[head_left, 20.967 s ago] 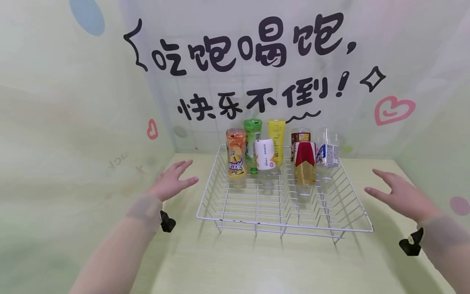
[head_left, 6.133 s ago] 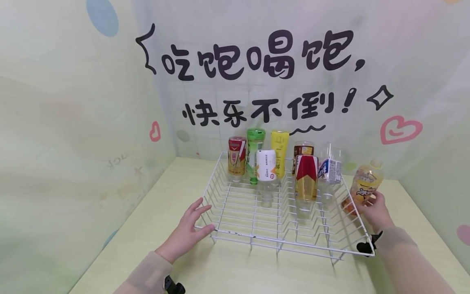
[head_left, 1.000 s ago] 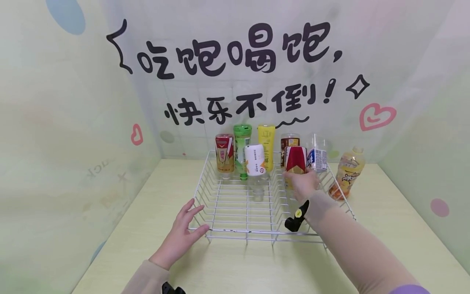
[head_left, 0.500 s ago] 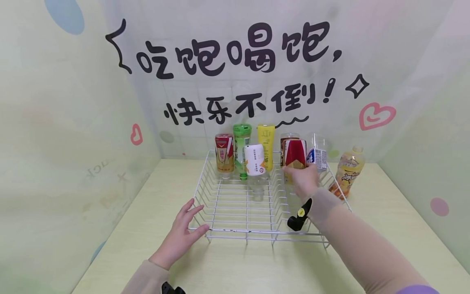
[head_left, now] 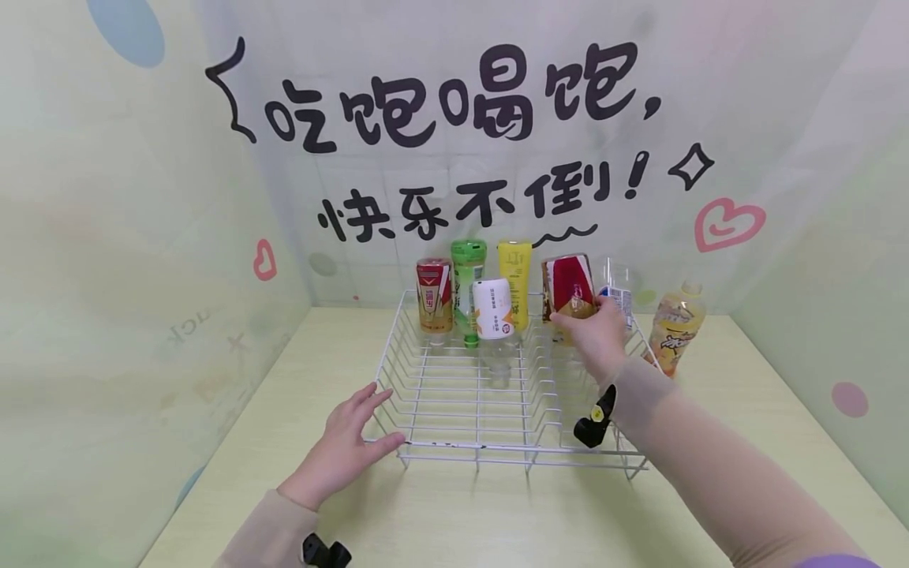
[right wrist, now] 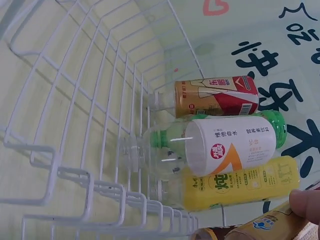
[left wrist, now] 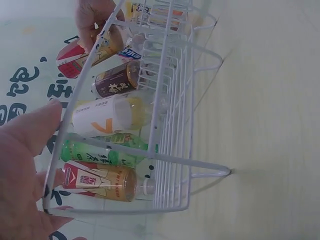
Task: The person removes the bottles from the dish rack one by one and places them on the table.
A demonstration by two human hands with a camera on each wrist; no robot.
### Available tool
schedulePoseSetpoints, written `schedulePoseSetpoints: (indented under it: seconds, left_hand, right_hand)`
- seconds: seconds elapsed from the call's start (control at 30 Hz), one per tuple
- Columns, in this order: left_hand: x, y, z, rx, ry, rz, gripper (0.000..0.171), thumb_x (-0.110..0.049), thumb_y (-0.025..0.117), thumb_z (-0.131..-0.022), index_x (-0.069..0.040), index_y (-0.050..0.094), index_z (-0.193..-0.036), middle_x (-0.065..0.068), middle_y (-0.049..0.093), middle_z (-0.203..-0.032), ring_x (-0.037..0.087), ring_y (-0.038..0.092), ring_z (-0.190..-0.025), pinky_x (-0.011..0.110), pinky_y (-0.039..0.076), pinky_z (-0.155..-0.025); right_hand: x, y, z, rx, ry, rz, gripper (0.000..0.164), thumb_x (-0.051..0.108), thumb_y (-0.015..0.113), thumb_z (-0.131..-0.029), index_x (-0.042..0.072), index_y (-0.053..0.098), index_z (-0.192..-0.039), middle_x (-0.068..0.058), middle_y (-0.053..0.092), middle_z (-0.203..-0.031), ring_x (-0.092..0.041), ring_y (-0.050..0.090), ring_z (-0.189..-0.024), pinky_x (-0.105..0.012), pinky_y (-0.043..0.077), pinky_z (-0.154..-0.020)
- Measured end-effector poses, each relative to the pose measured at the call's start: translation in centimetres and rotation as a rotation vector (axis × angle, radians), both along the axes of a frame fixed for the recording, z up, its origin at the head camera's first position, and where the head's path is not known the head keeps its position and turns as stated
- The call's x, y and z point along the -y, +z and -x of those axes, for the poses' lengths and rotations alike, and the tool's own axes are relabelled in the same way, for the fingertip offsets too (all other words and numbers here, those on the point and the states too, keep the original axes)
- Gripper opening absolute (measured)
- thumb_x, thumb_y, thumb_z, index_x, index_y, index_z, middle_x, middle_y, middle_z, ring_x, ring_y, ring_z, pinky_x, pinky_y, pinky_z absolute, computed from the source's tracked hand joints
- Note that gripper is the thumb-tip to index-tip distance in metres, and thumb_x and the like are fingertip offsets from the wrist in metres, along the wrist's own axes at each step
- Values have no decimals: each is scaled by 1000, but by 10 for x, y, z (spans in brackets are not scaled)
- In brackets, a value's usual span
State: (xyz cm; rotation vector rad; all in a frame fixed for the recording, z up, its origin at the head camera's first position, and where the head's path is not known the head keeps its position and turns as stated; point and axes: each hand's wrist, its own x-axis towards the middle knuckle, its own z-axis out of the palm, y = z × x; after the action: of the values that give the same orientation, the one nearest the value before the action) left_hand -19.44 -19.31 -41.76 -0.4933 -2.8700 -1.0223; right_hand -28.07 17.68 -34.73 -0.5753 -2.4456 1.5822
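Observation:
My right hand grips a red-and-gold bottle, upside down and tilted, above the right part of a white wire dish rack. In the left wrist view the same bottle leans with its neck end hidden by the hand and wires. My left hand rests at the rack's front left corner, thumb and fingers spread along the rim. Neck-down in the rack stand another red-and-gold bottle, a green bottle, a white-labelled clear bottle and a yellow bottle.
Behind the held bottle is a brown-labelled bottle, mostly hidden from the head view. A clear bottle with a blue-and-white label stands at the rack's back right. An orange-labelled bottle stands upright on the table, right of the rack. A printed backdrop rises behind.
The orange-labelled bottle went from the rack's back left to the table; a red-and-gold bottle stands there instead. Within the last second, my right hand raised and tilted the other red-and-gold bottle.

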Motion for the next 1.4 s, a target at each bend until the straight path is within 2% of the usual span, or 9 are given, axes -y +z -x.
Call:
schedulePoseSetpoints:
  seconds: [0.23, 0.33, 0.5, 0.77, 0.93, 1.1, 1.4]
  left_hand:
    - [1, 26, 7, -57, -45, 105, 75, -50, 66, -87, -11, 40, -146, 19, 39, -147, 47, 23, -136, 69, 28, -101]
    - [-4, 40, 12, -81, -87, 134, 76, -51, 66, -86, -11, 40, -146, 16, 42, -146, 45, 24, -136, 67, 27, -104]
    - [-17, 63, 21, -121, -138, 199, 76, -49, 68, -85, -13, 40, -146, 14, 43, -145, 42, 27, -137, 63, 26, -107]
    - [-45, 89, 34, -184, -139, 342, 78, -50, 68, -85, -18, 37, -149, 10, 38, -150, 37, 29, -138, 56, 21, -112]
    - [-63, 99, 43, -244, -143, 423, 77, -52, 66, -86, -19, 35, -149, 9, 34, -152, 37, 26, -140, 53, 16, -115]
    - [-82, 104, 52, -314, -132, 499, 80, -55, 65, -85, -20, 34, -150, 9, 30, -155, 37, 25, -140, 55, 14, -115]
    - [-109, 102, 62, -401, -127, 598, 86, -55, 69, -82, -25, 30, -152, 7, 28, -155, 38, 23, -140, 61, 14, -112]
  right_hand:
    - [-5, 2, -2, -36, 74, -141, 83, 36, 79, -79, 6, 35, -142, -17, 46, -134, -34, 43, -120, -51, 45, -98]
    - [-6, 3, -2, -56, 100, -211, 82, 35, 80, -78, 5, 37, -140, -18, 43, -133, -36, 38, -121, -52, 46, -96]
    - [-4, 5, -2, -91, 144, -366, 82, 33, 82, -76, 3, 40, -139, -20, 43, -130, -38, 35, -120, -56, 48, -90]
    - [9, 11, -5, -150, 240, -594, 75, 28, 82, -75, 4, 44, -135, -21, 45, -129, -40, 38, -115, -60, 47, -87]
    - [18, 11, -9, -200, 305, -711, 71, 26, 82, -74, 4, 48, -132, -22, 47, -127, -41, 40, -115, -62, 45, -87]
    - [28, 10, -13, -238, 354, -846, 67, 26, 82, -74, 7, 50, -130, -20, 49, -126, -40, 42, -113, -62, 44, -86]
    - [48, 8, -20, -342, 395, -968, 61, 28, 82, -74, 9, 54, -125, -15, 53, -123, -36, 45, -112, -57, 46, -83]
